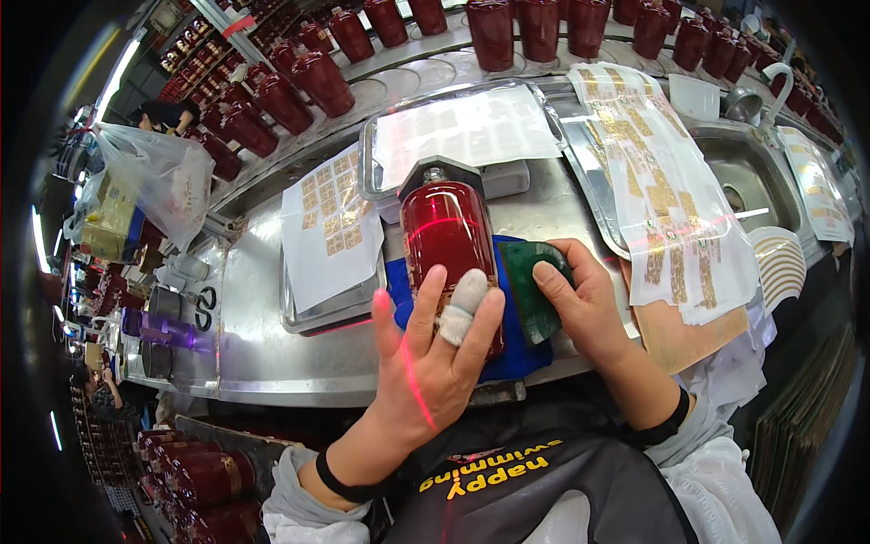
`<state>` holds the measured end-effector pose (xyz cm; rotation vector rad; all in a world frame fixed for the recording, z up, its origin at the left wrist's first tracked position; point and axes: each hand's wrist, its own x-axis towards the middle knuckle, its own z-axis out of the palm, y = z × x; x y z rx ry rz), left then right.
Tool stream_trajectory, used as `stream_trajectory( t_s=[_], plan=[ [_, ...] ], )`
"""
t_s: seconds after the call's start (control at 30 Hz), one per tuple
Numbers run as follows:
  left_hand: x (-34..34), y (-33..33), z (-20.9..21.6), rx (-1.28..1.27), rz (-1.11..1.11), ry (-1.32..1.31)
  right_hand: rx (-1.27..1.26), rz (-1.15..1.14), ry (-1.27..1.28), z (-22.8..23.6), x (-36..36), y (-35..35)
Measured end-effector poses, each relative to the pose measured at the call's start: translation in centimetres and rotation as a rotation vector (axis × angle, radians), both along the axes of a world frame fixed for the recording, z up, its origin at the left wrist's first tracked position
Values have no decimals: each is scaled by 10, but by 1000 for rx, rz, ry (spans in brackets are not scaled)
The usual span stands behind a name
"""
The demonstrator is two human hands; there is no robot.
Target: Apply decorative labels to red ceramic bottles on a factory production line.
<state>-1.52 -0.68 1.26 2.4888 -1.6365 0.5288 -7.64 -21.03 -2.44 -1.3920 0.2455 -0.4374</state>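
A dark red glass bottle (441, 227) lies on its side over a blue cloth (521, 358), its neck pointing away from me toward a dark angular rest. Red laser lines cross the bottle and my skin. My left hand (426, 363) lies over the bottle's near end, fingers spread, with a white cover on one finger. Gold patterning shows on the glass beside these fingers. In my right hand (584, 299) a green flat scraper (533, 290) is pinched between thumb and fingers, just right of the bottle.
Left of the bottle, a sheet of gold decals (331, 208) rests on a tray. Another tray (370, 150) with white paper stands behind. Long decal sheets (648, 181) lie at right, near a steel sink (770, 172). Red bottles (489, 36) line the far conveyor.
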Motion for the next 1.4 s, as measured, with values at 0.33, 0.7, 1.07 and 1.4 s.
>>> stream_trajectory(
  t_s=[0.33,0.7,1.07,1.4],
  plan=[
    [12,8,-17,-453,-70,230,-949,72,-460,19,-6,-7],
    [6,2,2,-122,-49,-15,-727,-89,-303,31,12,-9],
    [3,18,-34,-581,3,226,-810,-15,-312,56,29,-11],
    [10,26,-20,-393,55,114,-1194,77,-635,68,34,-4]
  ],
)
